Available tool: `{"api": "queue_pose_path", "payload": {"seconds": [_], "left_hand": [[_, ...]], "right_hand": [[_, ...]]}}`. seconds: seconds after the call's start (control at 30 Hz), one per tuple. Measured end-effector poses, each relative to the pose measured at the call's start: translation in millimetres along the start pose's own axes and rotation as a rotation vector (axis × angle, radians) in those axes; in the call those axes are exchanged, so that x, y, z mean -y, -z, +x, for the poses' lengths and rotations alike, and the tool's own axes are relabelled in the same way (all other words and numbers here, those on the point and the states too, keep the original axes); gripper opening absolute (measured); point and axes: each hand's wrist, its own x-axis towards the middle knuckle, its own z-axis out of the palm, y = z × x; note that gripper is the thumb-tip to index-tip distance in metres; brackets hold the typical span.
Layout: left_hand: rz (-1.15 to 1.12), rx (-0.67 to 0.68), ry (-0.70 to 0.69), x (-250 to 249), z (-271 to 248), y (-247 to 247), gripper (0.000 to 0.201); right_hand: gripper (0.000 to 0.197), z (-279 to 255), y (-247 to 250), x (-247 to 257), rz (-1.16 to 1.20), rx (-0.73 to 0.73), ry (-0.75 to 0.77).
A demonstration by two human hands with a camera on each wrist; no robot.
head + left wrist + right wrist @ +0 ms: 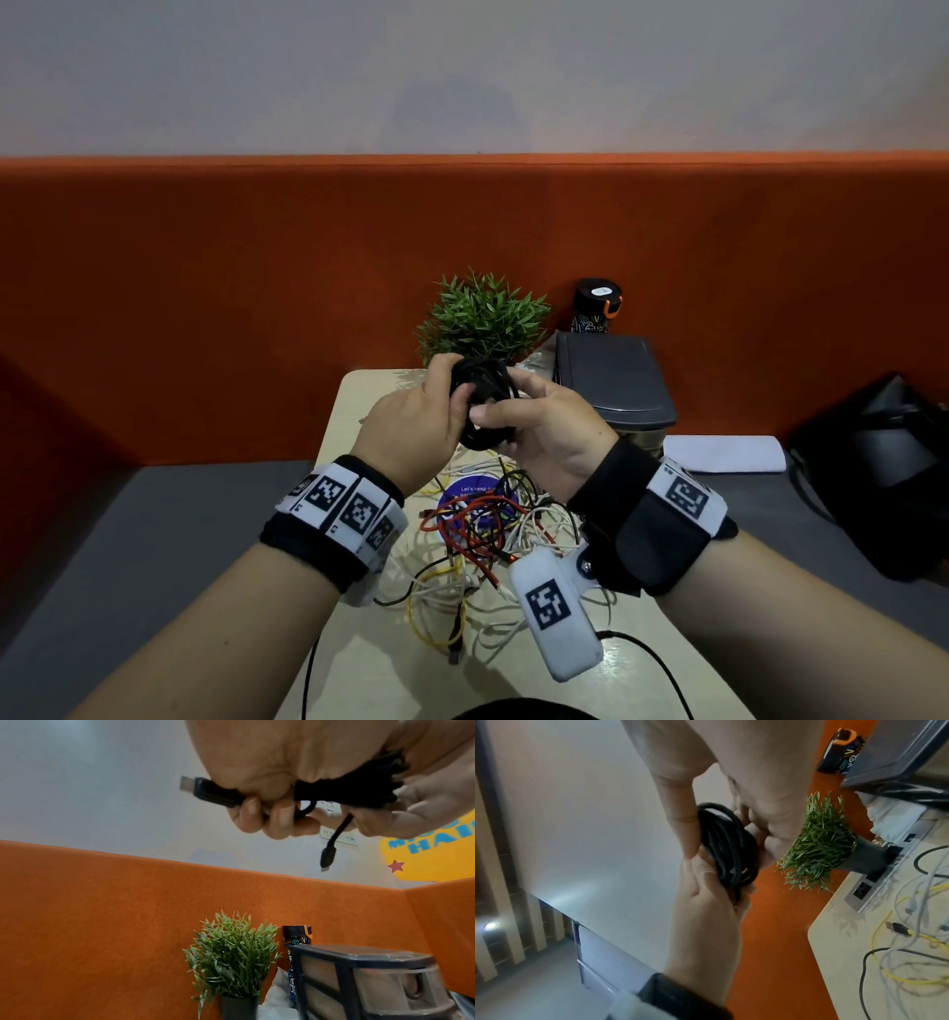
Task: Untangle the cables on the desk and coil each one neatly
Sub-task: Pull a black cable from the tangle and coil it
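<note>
A beige desk [354, 411] holds tangled cables [477, 545] and a potted plant [482, 318].

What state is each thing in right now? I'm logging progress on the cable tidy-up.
black cable: coiled, held off the desk, both plugs sticking out.
left hand: grips the coil.
right hand: pinches the coil.
cable pile: tangled on the desk, red, white, yellow and black strands mixed.
drawer unit: drawers closed.
</note>
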Motion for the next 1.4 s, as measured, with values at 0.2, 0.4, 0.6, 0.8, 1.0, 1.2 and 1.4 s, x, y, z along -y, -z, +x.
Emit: {"api": "queue_pose_path", "payload": {"seconds": [0.2, 0.4, 0.6, 0.8, 1.0, 1.2, 1.4], "left_hand": [[-0.203, 0.074, 0.159, -4.3, 1.8, -0.7, 0.024], [-0.469, 0.044, 0.162, -8.4, 3.5, -2.8, 0.006], [-0.419, 0.02, 0.074, -13.0, 5.8, 4.7, 0.017], [-0.403, 0.092, 0.069, -14.8, 5.7, 8.6, 0.022], [-0.189, 0.01, 0.177, -14.6, 7.6, 11.1, 0.014], [-0.039, -0.053, 0.273, -17.5, 10.6, 13.3, 0.016], [0.055, -0.016, 0.268, -11.6, 12.9, 7.8, 0.017]], "right_hand": [[0.051, -1.5, 8.4, 9.2, 0.074, 0.084, -0.008], [0.056, -4.4, 6.8, 16.7, 0.222, 0.159, -0.019], [0.056, -8.9, 11.8, 26.2, 0.172, 0.292, -0.008], [0.063, -8.9, 14.0, 21.2, -0.088, 0.236, 0.041], [0.046, -16.1, 11.1, 10.5, -0.652, -0.126, 0.299], [0.037, -23.4, 6.7, -2.0, -1.12, -0.285, 0.328], [0.03, -23.7, -0.9, -3.8, -1.2, -0.296, 0.38]]}}
